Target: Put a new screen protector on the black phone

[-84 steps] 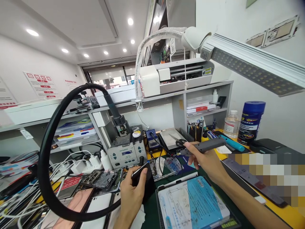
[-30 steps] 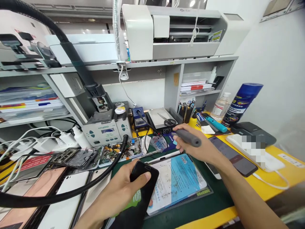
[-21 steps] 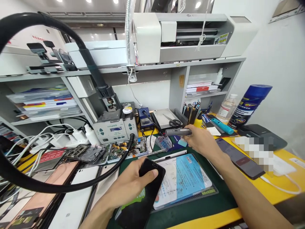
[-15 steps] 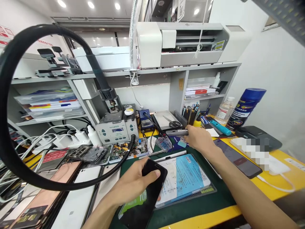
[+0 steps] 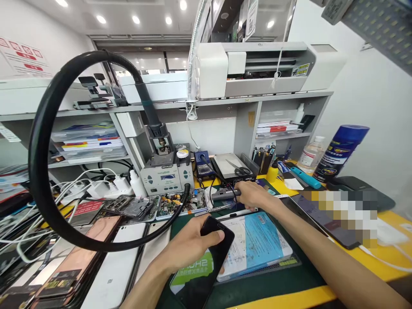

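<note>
My left hand grips a black smartphone by its sides, thumb pressed on the glossy face. A green and white patch with lettering shows on that face; whether it is a reflection I cannot tell. My right hand is stretched across the bench, its fingers closed around one end of a grey stick-shaped tool. The tool's exact kind is not clear. Beneath it are a pair of tweezers and a white pen-like stick. A blue and white booklet lies right of the phone.
A thick black hose loops over the left side from a grey rework station. Several phones, including a white one, lie at the left. At the right stand a blue spray can and a clear bottle.
My right hand has moved left and toward me with the grey tool. My left hand keeps its hold on the smartphone. The camera view has shifted slightly left and up.
</note>
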`<action>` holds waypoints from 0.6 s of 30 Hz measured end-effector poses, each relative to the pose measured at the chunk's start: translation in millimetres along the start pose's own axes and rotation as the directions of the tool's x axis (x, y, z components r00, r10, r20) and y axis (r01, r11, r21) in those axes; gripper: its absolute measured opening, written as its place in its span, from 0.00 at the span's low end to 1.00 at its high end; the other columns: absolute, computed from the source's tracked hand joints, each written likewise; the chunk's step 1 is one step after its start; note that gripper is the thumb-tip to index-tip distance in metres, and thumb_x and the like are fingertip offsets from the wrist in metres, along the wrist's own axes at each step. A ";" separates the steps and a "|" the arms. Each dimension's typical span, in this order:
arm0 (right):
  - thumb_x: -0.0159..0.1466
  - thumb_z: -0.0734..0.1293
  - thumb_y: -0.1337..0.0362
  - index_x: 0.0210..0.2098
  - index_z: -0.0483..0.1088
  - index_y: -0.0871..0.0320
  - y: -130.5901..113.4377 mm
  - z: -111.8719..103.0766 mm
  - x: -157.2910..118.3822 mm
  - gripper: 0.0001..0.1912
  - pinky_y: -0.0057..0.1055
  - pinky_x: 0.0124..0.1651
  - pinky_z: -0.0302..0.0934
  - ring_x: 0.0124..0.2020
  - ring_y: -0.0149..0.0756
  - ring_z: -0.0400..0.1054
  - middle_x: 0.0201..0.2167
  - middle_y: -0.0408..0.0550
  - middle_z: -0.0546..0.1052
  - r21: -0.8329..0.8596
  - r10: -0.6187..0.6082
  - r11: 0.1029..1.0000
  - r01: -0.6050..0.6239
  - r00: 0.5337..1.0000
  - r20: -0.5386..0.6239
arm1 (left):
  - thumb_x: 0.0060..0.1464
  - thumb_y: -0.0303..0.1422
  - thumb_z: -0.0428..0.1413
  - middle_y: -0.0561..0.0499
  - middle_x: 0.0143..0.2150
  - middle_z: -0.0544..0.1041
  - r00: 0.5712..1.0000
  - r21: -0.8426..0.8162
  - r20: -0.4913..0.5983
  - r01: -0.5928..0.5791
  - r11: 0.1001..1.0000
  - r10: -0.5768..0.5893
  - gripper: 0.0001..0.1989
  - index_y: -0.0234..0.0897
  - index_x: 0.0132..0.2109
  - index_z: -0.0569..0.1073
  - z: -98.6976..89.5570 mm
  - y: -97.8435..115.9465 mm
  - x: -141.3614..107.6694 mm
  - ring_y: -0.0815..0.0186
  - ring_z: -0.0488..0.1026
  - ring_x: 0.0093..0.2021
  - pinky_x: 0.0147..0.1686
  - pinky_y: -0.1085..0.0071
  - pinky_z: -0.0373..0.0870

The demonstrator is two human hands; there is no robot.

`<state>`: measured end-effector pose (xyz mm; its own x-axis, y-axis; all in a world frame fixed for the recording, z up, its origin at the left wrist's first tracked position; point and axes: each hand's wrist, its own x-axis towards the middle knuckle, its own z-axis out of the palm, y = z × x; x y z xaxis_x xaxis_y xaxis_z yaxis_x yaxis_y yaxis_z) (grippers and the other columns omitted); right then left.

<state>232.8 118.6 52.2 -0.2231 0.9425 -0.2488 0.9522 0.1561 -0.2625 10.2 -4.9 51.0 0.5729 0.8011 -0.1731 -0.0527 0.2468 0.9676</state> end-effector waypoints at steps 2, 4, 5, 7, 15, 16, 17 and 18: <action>0.72 0.68 0.60 0.55 0.71 0.60 2.2 2.3 3.1 0.15 0.41 0.45 0.74 0.43 0.40 0.76 0.50 0.52 0.77 0.026 -0.006 1.000 0.007 0.999 -0.032 | 0.52 0.41 0.64 0.51 0.32 0.74 1.000 0.009 -0.009 0.008 1.000 -0.008 0.17 0.36 0.42 0.68 -0.8 -0.3 1.0 0.61 0.76 0.27 0.29 0.62 0.76; 0.71 0.68 0.60 0.56 0.70 0.59 4.7 1.7 2.8 0.16 0.43 0.47 0.73 0.45 0.41 0.75 0.52 0.52 0.76 0.055 -0.011 0.998 0.015 0.997 -0.076 | 0.53 0.42 0.64 0.52 0.32 0.73 1.000 0.024 -0.018 0.011 1.000 -0.010 0.17 0.37 0.41 0.67 -0.9 0.3 1.1 0.61 0.75 0.28 0.28 0.63 0.75; 0.71 0.68 0.59 0.56 0.70 0.59 5.6 0.0 0.7 0.16 0.44 0.48 0.72 0.47 0.42 0.75 0.52 0.52 0.76 0.071 -0.013 0.997 0.020 0.995 -0.103 | 0.54 0.42 0.63 0.53 0.30 0.72 1.000 0.035 -0.017 0.005 0.999 -0.004 0.17 0.37 0.41 0.67 -0.6 1.0 0.7 0.61 0.75 0.27 0.28 0.64 0.75; 0.71 0.68 0.59 0.56 0.70 0.60 5.6 -6.2 -8.2 0.17 0.46 0.51 0.70 0.48 0.44 0.74 0.52 0.53 0.76 0.112 -0.021 0.993 0.040 0.986 -0.164 | 0.56 0.42 0.61 0.55 0.28 0.71 1.000 0.076 -0.012 0.000 0.997 0.001 0.15 0.37 0.42 0.67 0.3 3.0 -1.3 0.63 0.75 0.27 0.28 0.66 0.74; 0.66 0.70 0.49 0.53 0.76 0.54 -22.6 -9.0 -79.2 0.22 0.26 0.28 0.68 0.34 0.36 0.74 0.41 0.46 0.80 0.610 -0.427 0.736 0.293 0.901 0.082 | 0.61 0.43 0.57 0.53 0.32 0.74 0.995 0.224 -0.068 0.091 0.970 -0.077 0.13 0.38 0.46 0.69 6.2 10.7 -12.7 0.64 0.75 0.26 0.24 0.72 0.71; 0.64 0.72 0.51 0.53 0.76 0.55 -25.8 -3.4 -84.3 0.21 0.26 0.30 0.69 0.34 0.35 0.73 0.42 0.47 0.80 0.714 -0.478 0.651 0.257 0.869 0.123 | 0.61 0.43 0.57 0.53 0.33 0.74 0.995 0.228 -0.070 0.092 0.969 -0.078 0.13 0.39 0.46 0.70 6.9 11.7 -13.1 0.64 0.75 0.26 0.24 0.72 0.71; 0.64 0.73 0.53 0.54 0.76 0.56 -28.2 2.5 -87.6 0.21 0.26 0.31 0.68 0.33 0.33 0.72 0.42 0.48 0.79 0.764 -0.485 0.607 0.218 0.863 0.139 | 0.61 0.43 0.57 0.53 0.33 0.74 0.994 0.229 -0.070 0.092 0.969 -0.078 0.13 0.39 0.46 0.70 7.6 12.7 -13.4 0.65 0.76 0.27 0.25 0.72 0.72; 0.65 0.73 0.56 0.54 0.75 0.57 -30.0 8.0 -89.7 0.21 0.27 0.32 0.68 0.32 0.32 0.70 0.42 0.48 0.78 0.806 -0.484 0.563 0.184 0.864 0.141 | 0.62 0.43 0.56 0.53 0.34 0.74 0.994 0.226 -0.076 0.096 0.969 -0.081 0.13 0.39 0.46 0.70 8.0 13.4 -13.5 0.65 0.76 0.27 0.25 0.73 0.72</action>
<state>222.5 27.0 74.9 -0.6831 0.6966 -0.2192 0.3269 0.0233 -0.9448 8.2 -16.8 67.7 0.5117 0.8174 -0.2646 0.1888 0.1935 0.9628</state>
